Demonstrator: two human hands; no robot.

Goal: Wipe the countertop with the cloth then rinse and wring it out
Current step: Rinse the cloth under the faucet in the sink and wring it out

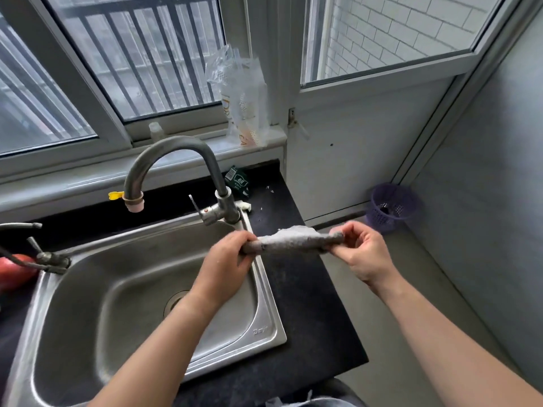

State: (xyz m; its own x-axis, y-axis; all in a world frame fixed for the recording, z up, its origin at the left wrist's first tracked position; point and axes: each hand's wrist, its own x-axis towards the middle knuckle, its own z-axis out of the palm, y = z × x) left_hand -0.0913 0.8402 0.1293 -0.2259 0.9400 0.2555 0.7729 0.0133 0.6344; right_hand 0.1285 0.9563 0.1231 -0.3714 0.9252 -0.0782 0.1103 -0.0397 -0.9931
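both hands on the grey cloth (293, 240), rolled up into a tight sausage; left hand (227, 259) fingers wrapped round one end, right hand (360, 252) fingers pinching the other; it's held over the black counter (308, 304), right by the sink (264, 289) rim

You're looking at a brushed, dull-sheened steel sink (266, 292), a tarnished matt metal faucet (205, 160), a speckled black stone-like countertop (308, 318) and a nubby grey cloth (293, 240).
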